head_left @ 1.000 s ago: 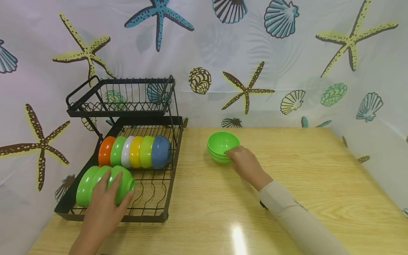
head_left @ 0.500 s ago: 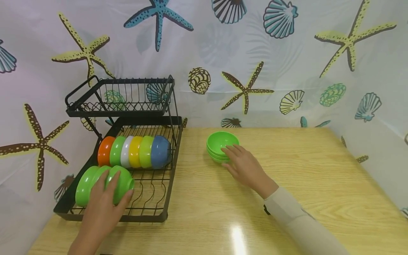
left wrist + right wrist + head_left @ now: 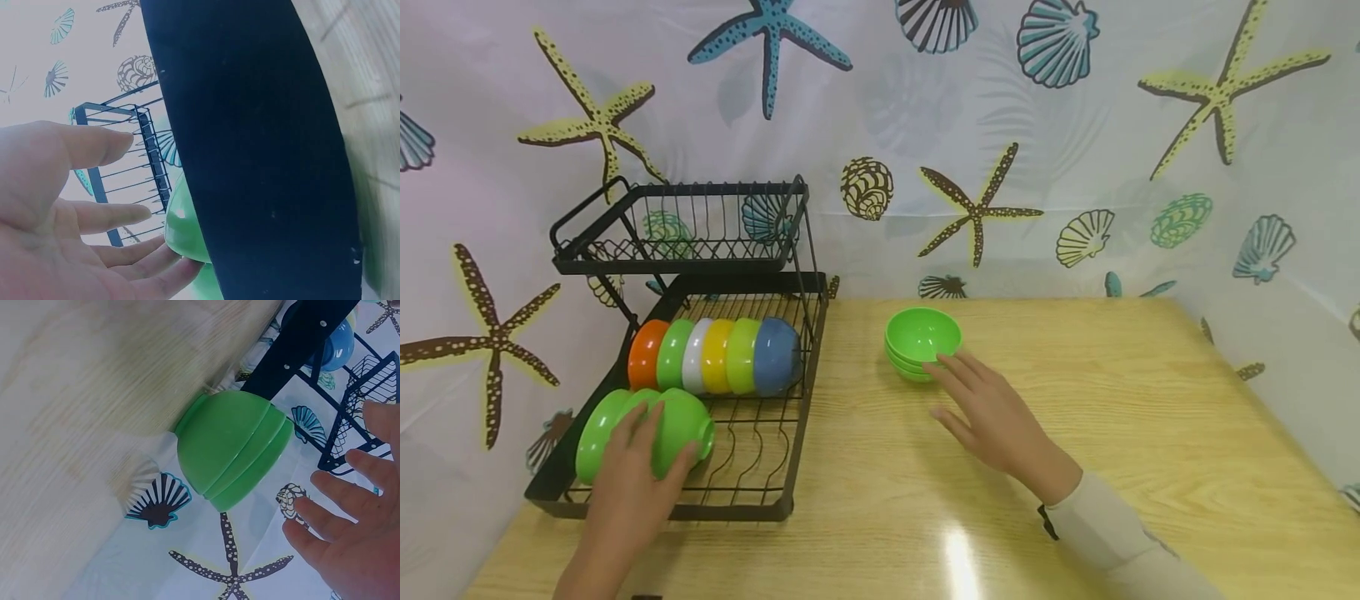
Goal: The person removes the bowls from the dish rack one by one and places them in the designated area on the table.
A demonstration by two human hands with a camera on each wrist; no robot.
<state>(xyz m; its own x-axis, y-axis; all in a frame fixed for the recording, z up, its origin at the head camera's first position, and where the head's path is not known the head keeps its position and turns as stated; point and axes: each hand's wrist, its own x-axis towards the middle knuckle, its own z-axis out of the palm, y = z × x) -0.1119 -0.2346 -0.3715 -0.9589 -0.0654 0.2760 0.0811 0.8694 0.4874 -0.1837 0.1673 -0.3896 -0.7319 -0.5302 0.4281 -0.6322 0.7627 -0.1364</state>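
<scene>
A stack of green bowls (image 3: 922, 335) stands upright on the wooden table, its nested rims showing in the right wrist view. Just to its right and nearer the viewer, my right hand (image 3: 1000, 421) hovers with fingers spread, apart from the bowls and holding nothing. In the front row of the black dish rack (image 3: 790, 467), several green bowls stand on edge (image 3: 681, 425). My left hand (image 3: 636, 471) lies over them, hiding part of the row. Its loosely extended fingertips touch a green bowl (image 3: 184, 225) in the left wrist view, with the thumb well apart.
Behind the front row, orange, green, white, yellow, lime and blue bowls (image 3: 775, 357) stand on edge in the rack. Above them is the rack's upper wire shelf (image 3: 677, 265). A patterned curtain (image 3: 880, 100) hangs behind the wooden table (image 3: 1112, 400).
My right hand has let go of the bowl stack's rim, spread its fingers and drawn back right and toward the viewer. The left hand has shifted slightly left, still over the rack's green bowls.
</scene>
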